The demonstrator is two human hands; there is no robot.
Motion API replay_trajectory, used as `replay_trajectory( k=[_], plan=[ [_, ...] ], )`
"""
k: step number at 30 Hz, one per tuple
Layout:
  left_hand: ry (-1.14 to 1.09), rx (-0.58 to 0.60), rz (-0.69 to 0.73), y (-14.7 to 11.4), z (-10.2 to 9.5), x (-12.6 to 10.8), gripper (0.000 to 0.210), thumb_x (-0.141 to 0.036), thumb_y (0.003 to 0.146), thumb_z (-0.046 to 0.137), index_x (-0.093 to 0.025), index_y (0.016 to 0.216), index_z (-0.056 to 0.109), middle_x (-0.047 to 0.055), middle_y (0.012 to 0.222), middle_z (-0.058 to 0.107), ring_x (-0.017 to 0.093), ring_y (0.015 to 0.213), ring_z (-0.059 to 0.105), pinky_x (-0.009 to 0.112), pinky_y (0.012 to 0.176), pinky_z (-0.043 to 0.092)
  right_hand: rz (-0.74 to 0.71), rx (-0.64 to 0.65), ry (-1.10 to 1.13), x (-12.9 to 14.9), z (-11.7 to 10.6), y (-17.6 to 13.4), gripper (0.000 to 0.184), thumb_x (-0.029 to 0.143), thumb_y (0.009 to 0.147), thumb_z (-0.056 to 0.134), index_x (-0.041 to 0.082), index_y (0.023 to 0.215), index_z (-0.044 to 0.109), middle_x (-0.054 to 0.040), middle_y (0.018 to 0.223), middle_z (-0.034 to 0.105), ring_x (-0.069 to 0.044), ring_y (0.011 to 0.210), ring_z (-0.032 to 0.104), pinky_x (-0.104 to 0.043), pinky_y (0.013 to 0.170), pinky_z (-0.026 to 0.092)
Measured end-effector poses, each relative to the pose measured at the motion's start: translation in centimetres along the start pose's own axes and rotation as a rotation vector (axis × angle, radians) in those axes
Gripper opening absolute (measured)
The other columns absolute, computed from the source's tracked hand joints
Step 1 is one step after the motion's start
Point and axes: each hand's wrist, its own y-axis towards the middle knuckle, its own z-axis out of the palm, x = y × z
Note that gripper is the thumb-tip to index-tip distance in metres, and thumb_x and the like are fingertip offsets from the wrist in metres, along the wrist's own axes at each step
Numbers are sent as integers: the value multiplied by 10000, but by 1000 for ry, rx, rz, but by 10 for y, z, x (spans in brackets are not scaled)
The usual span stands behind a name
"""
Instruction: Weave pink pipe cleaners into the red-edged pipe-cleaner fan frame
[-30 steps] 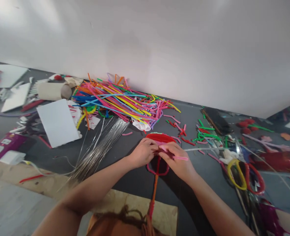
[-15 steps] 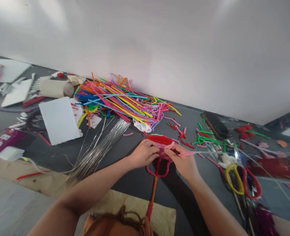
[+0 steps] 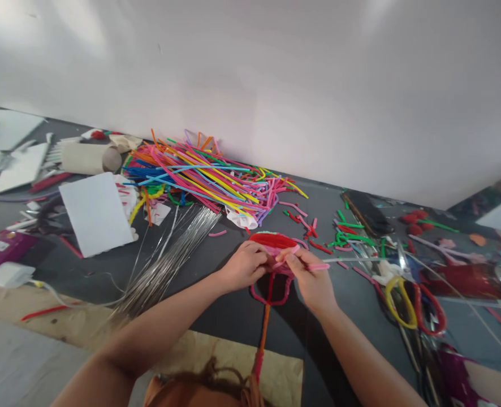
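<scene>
A red and pink pipe-cleaner piece (image 3: pixel 271 241) is between my hands, low over the dark table. My left hand (image 3: pixel 245 265) is closed on its left side, fingers pressed together. Between thumb and fingers, my right hand (image 3: pixel 313 282) pinches a pink pipe cleaner (image 3: pixel 319 267) at the piece's right side. A pink loop (image 3: pixel 279 304) shows below the hands. From there an orange and red strand (image 3: pixel 264 330) runs toward my body. My fingers hide part of where the pink pipe cleaner meets the piece.
A heap of coloured pipe cleaners (image 3: pixel 203 172) lies against the wall, with a bundle of bare wires (image 3: pixel 176 257) in front. A white card (image 3: pixel 96 215) is at left. Scissors with yellow and red handles (image 3: pixel 401 302), green and red offcuts (image 3: pixel 352 234) and a phone (image 3: pixel 367 212) lie right.
My right hand has moved slightly left and its fingers have shifted on the pink pipe cleaner. My left hand stays on the piece. The whole view has shifted a little.
</scene>
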Motion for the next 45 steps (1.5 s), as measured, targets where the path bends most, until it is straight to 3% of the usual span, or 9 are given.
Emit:
replay_trajectory(
  k=[4,8,14,20,24,35,38,41,45],
  plan=[
    [1,-3,0,0,-1,-1,129,-161,785,551,-195,837,665,38,945,658,167,941,564,327,896,383,-9,38,-77,-2,-2,2,186,329,847,532,209,906,661,-48,888,699,-186,811,640,-327,750,507],
    [3,1,-21,0,-3,-3,120,-165,803,538,-194,815,654,34,912,659,172,940,561,323,891,379,-109,119,-453,-8,-21,-2,314,260,741,643,230,1051,603,-72,1061,649,-231,973,600,-377,812,489],
    [-11,36,-52,2,-4,-4,85,-169,800,561,-197,796,641,18,901,659,160,921,567,312,888,370,-213,201,-775,-21,-37,-19,143,206,803,560,234,919,639,-19,796,702,-190,708,652,-298,615,491],
    [-4,33,-43,3,-5,-4,87,-157,805,550,-189,798,630,20,890,657,165,909,560,318,876,372,-419,98,-854,-24,-25,-16,166,231,871,508,215,825,667,-49,780,708,-211,746,627,-338,702,460],
    [-15,34,-45,3,-4,-4,81,-152,802,550,-189,794,622,21,886,656,162,898,560,312,864,380,-463,82,-940,-25,-20,-13,194,240,882,491,188,808,662,-76,776,695,-226,745,596,-348,691,432],
    [-17,20,-51,1,-4,-5,120,-242,836,537,-204,863,648,31,907,646,166,914,555,322,869,387,-495,37,-786,-30,-2,-12,196,196,887,456,193,804,633,-62,721,688,-199,696,625,-321,675,459],
    [-1,-24,-71,0,-2,-5,133,-253,822,563,-213,874,678,36,912,651,171,929,564,340,897,386,-361,10,-699,-29,-1,-11,136,219,867,494,198,818,619,-51,729,691,-199,690,636,-317,670,481],
    [3,-14,-70,1,-2,-5,136,-242,811,576,-217,873,695,35,922,662,171,943,573,339,908,389,-179,26,-586,-27,-2,-10,168,226,834,542,205,988,604,-49,884,713,-205,805,660,-320,723,501],
    [15,2,-57,4,-3,-7,143,-203,799,572,-235,849,703,14,935,686,171,962,584,333,910,393,-192,86,-481,-25,-4,-8,192,253,835,543,242,1001,639,-36,995,709,-211,921,653,-343,815,494]
  ],
)
